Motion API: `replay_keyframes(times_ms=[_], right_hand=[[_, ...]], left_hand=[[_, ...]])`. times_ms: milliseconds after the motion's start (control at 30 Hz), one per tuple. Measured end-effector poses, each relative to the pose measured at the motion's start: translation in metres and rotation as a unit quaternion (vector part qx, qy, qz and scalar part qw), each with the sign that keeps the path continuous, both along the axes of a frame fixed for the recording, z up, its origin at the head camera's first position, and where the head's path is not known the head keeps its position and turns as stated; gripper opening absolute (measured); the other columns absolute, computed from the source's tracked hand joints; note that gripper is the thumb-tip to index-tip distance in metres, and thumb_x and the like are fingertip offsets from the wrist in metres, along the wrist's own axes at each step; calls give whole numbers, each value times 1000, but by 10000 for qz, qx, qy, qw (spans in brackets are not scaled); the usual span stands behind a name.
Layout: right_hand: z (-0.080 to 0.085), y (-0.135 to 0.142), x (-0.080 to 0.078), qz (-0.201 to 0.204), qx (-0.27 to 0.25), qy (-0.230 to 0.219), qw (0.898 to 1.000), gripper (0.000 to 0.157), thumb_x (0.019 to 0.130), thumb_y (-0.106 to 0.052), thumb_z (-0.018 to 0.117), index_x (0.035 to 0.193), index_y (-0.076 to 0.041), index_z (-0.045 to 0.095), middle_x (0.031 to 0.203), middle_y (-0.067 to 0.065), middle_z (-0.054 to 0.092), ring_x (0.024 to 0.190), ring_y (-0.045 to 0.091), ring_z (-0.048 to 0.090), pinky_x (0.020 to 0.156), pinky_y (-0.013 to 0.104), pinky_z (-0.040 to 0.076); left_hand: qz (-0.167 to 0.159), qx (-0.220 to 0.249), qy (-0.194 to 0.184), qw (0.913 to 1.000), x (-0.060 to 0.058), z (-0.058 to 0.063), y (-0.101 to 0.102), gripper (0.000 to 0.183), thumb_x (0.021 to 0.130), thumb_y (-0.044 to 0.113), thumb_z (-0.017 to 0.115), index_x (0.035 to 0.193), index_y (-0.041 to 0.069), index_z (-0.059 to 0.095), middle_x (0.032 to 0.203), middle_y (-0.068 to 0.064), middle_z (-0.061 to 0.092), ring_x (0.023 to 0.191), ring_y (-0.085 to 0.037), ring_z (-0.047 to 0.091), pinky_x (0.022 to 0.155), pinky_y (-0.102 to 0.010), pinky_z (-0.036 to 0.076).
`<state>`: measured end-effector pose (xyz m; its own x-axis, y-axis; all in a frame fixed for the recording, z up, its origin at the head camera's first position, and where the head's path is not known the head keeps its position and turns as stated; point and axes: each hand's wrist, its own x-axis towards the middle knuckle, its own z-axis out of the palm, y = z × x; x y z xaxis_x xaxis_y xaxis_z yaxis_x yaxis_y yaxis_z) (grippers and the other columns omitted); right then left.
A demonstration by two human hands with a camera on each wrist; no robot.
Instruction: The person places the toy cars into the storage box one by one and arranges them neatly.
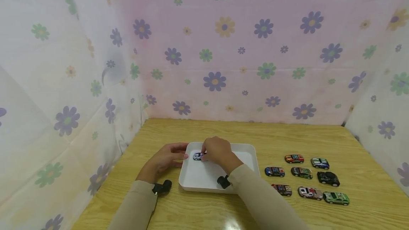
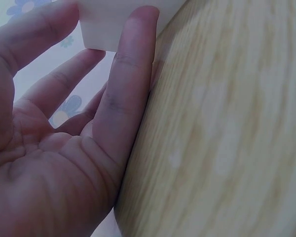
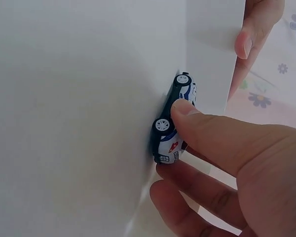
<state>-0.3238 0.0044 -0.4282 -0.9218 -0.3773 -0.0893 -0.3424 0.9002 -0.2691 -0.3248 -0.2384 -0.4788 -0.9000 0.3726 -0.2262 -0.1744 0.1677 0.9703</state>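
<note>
A white toy car with blue trim (image 3: 163,145) is pinched between the thumb and fingers of my right hand (image 1: 218,150). It sits at the far left part of a shallow white tray (image 1: 199,178), its wheels close to the tray floor in the right wrist view. My left hand (image 1: 164,159) is at the tray's left side, its fingers loosely extended and the fingertips at the outer wall. In the left wrist view, the lowest finger (image 2: 123,94) lies along the wooden tabletop beside the tray's wall (image 2: 101,29).
Several toy cars stand right of the tray in loose rows, including a red one (image 1: 294,158), a blue one (image 1: 274,171), a black one (image 1: 328,178) and a green one (image 1: 336,198). Flower-printed cloth (image 1: 239,95) encloses the wooden table (image 1: 179,210) at the back and sides.
</note>
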Motion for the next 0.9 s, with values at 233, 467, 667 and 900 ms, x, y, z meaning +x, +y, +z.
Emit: replay_keyframes(times_ms=[233,467,667,900], right_hand=[[-4,4,0,-32,61,66,10000,32,82,-39,89,112,-30,81,108,-10,76,97,16,63,79,40,55],[4,21,0,15,-173,82,9998,34,82,-42,88,113,-31,80,97,-12,73,89,11,62,70,33,53],[17,41,5,14,-466,-23,9989,37,83,-45,86,116,-29,80,103,-9,75,93,13,65,75,35,56],[27,63,13,41,-894,-182,9958,48,88,-52,79,129,-28,74,97,-9,72,82,13,62,67,32,53]], left_hand=[[40,75,-42,10000,0,-2,1,58,95,11,76,149,8,55,145,-15,59,122,-26,64,93,-46,62],[64,82,-39,9999,0,-2,0,55,96,9,74,148,8,56,144,-15,60,120,-25,65,93,-46,62],[104,96,-21,9999,1,-1,0,58,93,11,77,148,8,56,143,-15,61,119,-26,65,92,-47,62],[105,123,-38,9999,1,-1,1,56,94,9,76,147,8,56,141,-15,61,119,-25,65,91,-47,62]])
